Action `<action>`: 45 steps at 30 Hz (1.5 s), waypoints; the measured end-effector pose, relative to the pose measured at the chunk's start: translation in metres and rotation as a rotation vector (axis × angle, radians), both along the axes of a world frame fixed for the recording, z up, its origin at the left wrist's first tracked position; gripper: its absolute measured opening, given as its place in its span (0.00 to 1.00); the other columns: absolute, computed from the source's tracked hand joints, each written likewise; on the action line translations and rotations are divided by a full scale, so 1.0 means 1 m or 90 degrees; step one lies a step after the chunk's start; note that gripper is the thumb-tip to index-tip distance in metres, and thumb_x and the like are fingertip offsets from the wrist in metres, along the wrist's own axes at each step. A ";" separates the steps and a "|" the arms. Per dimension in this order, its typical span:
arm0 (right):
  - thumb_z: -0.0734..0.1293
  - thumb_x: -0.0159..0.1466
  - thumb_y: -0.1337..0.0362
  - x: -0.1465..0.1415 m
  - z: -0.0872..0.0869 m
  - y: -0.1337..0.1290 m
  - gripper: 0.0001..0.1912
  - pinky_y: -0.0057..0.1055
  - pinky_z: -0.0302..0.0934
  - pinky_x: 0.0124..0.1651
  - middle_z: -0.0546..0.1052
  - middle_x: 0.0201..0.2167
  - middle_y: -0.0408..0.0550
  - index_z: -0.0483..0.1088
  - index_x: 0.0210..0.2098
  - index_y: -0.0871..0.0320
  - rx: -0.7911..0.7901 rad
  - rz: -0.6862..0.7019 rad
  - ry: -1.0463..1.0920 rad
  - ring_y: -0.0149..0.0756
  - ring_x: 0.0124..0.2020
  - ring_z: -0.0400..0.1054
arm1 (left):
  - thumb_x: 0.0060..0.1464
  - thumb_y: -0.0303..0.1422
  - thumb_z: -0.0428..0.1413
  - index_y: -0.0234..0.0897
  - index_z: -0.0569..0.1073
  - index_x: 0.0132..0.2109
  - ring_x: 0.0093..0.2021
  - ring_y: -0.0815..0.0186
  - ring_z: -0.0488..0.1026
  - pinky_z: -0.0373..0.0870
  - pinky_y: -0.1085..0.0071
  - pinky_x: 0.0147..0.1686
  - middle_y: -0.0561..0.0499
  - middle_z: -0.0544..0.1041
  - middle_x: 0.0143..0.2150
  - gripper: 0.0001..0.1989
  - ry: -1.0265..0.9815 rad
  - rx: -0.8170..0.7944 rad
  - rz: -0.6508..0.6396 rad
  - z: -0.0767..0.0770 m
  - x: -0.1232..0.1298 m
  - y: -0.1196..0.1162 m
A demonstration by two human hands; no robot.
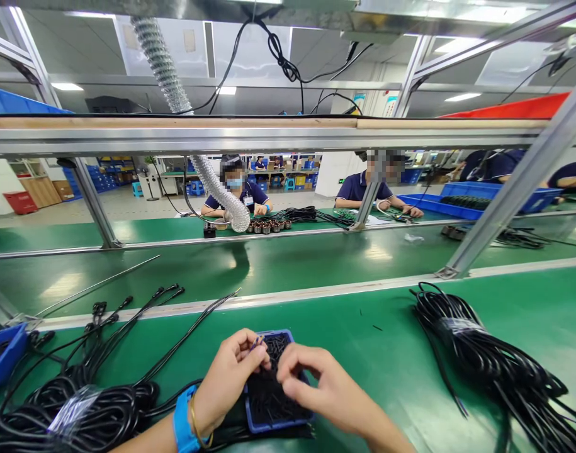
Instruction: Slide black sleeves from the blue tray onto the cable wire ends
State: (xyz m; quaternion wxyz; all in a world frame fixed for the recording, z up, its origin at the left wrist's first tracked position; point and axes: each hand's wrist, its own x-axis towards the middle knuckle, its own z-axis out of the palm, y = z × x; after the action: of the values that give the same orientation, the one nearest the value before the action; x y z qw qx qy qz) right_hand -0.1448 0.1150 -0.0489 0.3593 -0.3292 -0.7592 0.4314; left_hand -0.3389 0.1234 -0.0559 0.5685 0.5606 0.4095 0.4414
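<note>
Over a small blue bin [250,420] of short black pieces, both hands are raised close together. My left hand [238,362], with a blue band at the wrist, pinches thin wire ends [258,342] of blue and brownish colour between thumb and fingers. To its right, my right hand [311,371] has its fingers curled towards the thumb above the bin; anything between its fingertips is too small to tell. A tied coil of black cable [103,409] lies beside my left forearm. Another tied bundle of black cable [486,352] rests on the green table at the right.
A second blue bin [14,358] stands at the left edge. Metal frame posts [519,182] and a rail [278,296] cross the bench. Beyond them, two people sit at a green bench [141,231] with copper-coloured parts [269,226], cables and a blue tray [439,204]. A silver duct hose [216,182] hangs down.
</note>
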 end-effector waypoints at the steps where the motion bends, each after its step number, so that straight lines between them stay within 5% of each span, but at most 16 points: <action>1: 0.67 0.63 0.58 0.005 0.006 -0.002 0.11 0.30 0.64 0.40 0.78 0.30 0.45 0.77 0.31 0.57 -0.019 0.086 -0.007 0.35 0.34 0.71 | 0.54 0.42 0.58 0.35 0.69 0.34 0.31 0.69 0.71 0.65 0.73 0.33 0.53 0.72 0.29 0.14 -0.002 0.004 0.008 0.001 -0.001 0.001; 3: 0.65 0.65 0.55 0.010 0.011 -0.002 0.14 0.31 0.65 0.41 0.79 0.30 0.45 0.78 0.30 0.56 -0.008 0.116 -0.041 0.36 0.34 0.72 | 0.55 0.43 0.57 0.35 0.69 0.34 0.28 0.71 0.70 0.64 0.74 0.29 0.54 0.72 0.28 0.15 -0.003 -0.008 0.019 0.003 -0.003 0.004; 7: 0.71 0.61 0.63 -0.005 -0.008 0.006 0.08 0.38 0.62 0.44 0.79 0.37 0.47 0.76 0.41 0.53 0.216 -0.164 -0.250 0.43 0.39 0.68 | 0.53 0.46 0.57 0.35 0.67 0.35 0.21 0.74 0.68 0.59 0.76 0.19 0.56 0.69 0.30 0.17 -0.016 -0.035 0.026 -0.001 0.000 0.005; 9: 0.74 0.57 0.66 -0.019 -0.021 0.011 0.16 0.41 0.61 0.44 0.78 0.40 0.48 0.75 0.46 0.51 0.304 -0.177 -0.359 0.46 0.42 0.67 | 0.52 0.46 0.58 0.36 0.66 0.35 0.18 0.75 0.67 0.57 0.77 0.17 0.58 0.68 0.29 0.17 -0.022 -0.040 0.029 -0.003 0.002 0.004; 14: 0.68 0.61 0.72 -0.035 -0.033 0.016 0.06 0.39 0.60 0.39 0.77 0.33 0.48 0.75 0.35 0.55 0.396 -0.179 -0.462 0.44 0.38 0.67 | 0.52 0.43 0.58 0.36 0.66 0.33 0.17 0.76 0.61 0.54 0.79 0.17 0.61 0.63 0.20 0.14 -0.010 -0.053 0.017 -0.002 0.003 0.001; 24: 0.63 0.64 0.70 -0.020 -0.027 0.012 0.06 0.31 0.63 0.36 0.75 0.30 0.43 0.71 0.33 0.55 0.159 -0.209 -0.185 0.36 0.31 0.68 | 0.53 0.45 0.57 0.36 0.68 0.33 0.20 0.73 0.60 0.58 0.77 0.22 0.59 0.64 0.20 0.16 0.018 -0.037 0.009 0.000 0.001 0.001; 33: 0.60 0.66 0.65 -0.019 -0.024 0.006 0.08 0.27 0.62 0.32 0.73 0.27 0.43 0.69 0.32 0.56 0.151 -0.250 -0.057 0.33 0.28 0.67 | 0.54 0.46 0.57 0.36 0.68 0.34 0.21 0.72 0.62 0.56 0.76 0.23 0.58 0.66 0.20 0.17 0.053 -0.033 -0.024 0.002 0.003 -0.001; 39: 0.61 0.65 0.68 -0.011 -0.020 0.005 0.07 0.31 0.62 0.37 0.74 0.29 0.45 0.71 0.34 0.54 0.298 -0.215 -0.101 0.37 0.33 0.67 | 0.53 0.41 0.57 0.35 0.70 0.33 0.21 0.73 0.59 0.53 0.75 0.23 0.59 0.63 0.21 0.13 0.074 -0.019 0.010 0.001 0.004 -0.002; 45: 0.63 0.66 0.63 -0.022 -0.018 -0.004 0.07 0.27 0.65 0.35 0.76 0.31 0.45 0.72 0.34 0.55 0.091 -0.227 0.065 0.34 0.32 0.70 | 0.53 0.37 0.54 0.36 0.67 0.29 0.25 0.72 0.58 0.54 0.74 0.26 0.58 0.61 0.24 0.10 0.101 -0.003 0.016 0.003 0.003 -0.004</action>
State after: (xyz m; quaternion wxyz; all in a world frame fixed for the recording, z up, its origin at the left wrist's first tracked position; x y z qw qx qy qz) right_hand -0.1670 0.1114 -0.0668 0.4907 -0.4100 -0.6981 0.3222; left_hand -0.3359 0.1196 -0.0530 0.5299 0.5874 0.4611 0.4019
